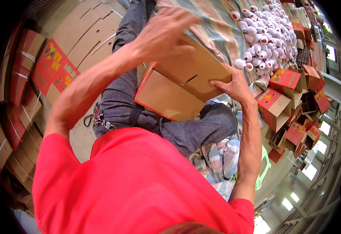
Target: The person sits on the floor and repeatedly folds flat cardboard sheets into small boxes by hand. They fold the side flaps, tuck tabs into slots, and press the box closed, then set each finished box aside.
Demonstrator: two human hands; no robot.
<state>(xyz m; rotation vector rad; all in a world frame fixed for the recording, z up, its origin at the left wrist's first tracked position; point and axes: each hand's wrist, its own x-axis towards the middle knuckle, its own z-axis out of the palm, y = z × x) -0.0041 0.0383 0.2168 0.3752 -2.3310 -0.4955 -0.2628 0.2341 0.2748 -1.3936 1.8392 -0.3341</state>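
A cardboard box, plain brown on the faces toward me and red along its outer edges, rests tilted across my lap. A short slot shows in its brown board. My right hand grips the box's right edge, thumb pressed on the brown face and fingers behind. Above the far left corner is my left hand, slightly blurred, fingers stretched out and thumb apart. It holds nothing visible; whether it touches the board, I cannot tell.
Round fruits in white foam nets lie heaped on a striped sheet at far right. Opened red-and-brown boxes are piled at right. Strapped stacks of flattened cartons stand at left. A green plastic stool shows beside my right arm.
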